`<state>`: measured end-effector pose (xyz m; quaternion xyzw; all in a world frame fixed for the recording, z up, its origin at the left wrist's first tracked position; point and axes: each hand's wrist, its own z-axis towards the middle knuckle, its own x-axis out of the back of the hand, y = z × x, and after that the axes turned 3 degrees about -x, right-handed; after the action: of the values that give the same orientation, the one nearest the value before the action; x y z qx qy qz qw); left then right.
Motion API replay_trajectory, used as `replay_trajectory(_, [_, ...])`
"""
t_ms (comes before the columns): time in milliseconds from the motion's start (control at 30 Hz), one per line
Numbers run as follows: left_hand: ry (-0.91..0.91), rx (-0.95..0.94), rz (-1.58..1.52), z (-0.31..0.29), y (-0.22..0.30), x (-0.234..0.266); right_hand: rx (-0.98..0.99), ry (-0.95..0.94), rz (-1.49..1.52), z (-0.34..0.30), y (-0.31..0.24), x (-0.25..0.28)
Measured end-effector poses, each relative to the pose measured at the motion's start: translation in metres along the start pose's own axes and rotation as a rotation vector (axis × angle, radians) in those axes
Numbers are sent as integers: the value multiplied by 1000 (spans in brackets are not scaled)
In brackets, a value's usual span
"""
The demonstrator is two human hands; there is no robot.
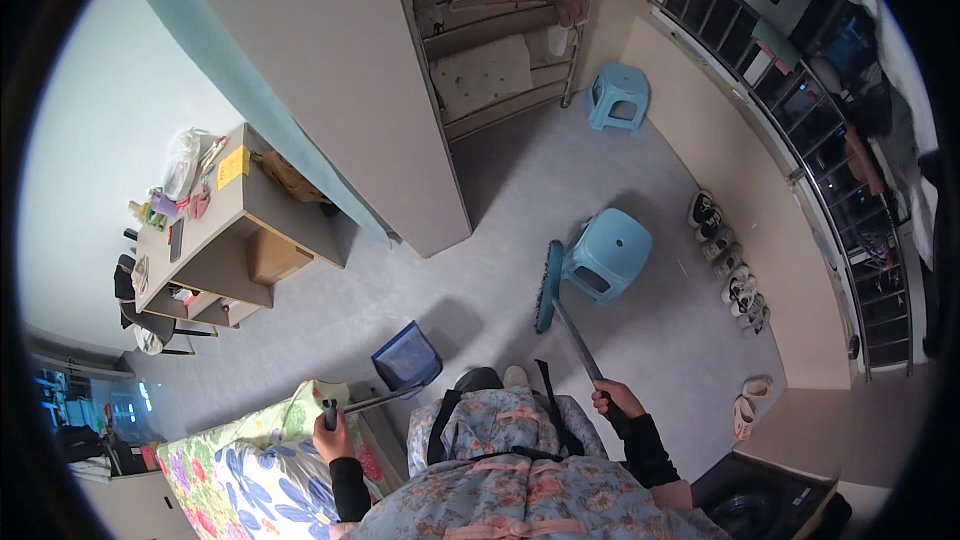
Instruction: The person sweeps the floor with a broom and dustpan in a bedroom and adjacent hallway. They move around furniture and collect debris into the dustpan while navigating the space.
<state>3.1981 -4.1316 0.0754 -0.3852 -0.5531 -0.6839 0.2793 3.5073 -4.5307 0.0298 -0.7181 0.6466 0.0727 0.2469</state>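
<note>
My left hand (333, 437) is closed round the handle end of a long-handled dustpan (407, 357). The blue pan hangs or rests over the floor to the left of my feet; whether it touches the floor I cannot tell. In my right hand (618, 401) is the dark handle of a broom (577, 340), with fingers wrapped round it. Its blue-bristled head lies just left of a light-blue plastic stool (610, 252), close against it or touching. Nothing that I can make out lies in the pan.
A second blue stool (618, 98) stands by the far wall. Several shoes (727, 260) line the right wall. To the left are a desk (235, 205) with small items and a bed (270, 470) with flowered bedding. A tall cabinet panel (340, 70) and metal rack (505, 50) stand ahead.
</note>
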Motion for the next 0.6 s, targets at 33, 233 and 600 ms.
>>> replay_trajectory(33, [-39, 8, -13, 2, 10, -11, 3, 3, -19, 2, -12, 0])
replay_trajectory(233, [-101, -34, -50, 24, 74, -71, 18, -1, -123, 33, -90, -20])
replay_trajectory(600, [-168, 49, -11, 91, 174, -179, 59, 51, -159, 110, -275, -64])
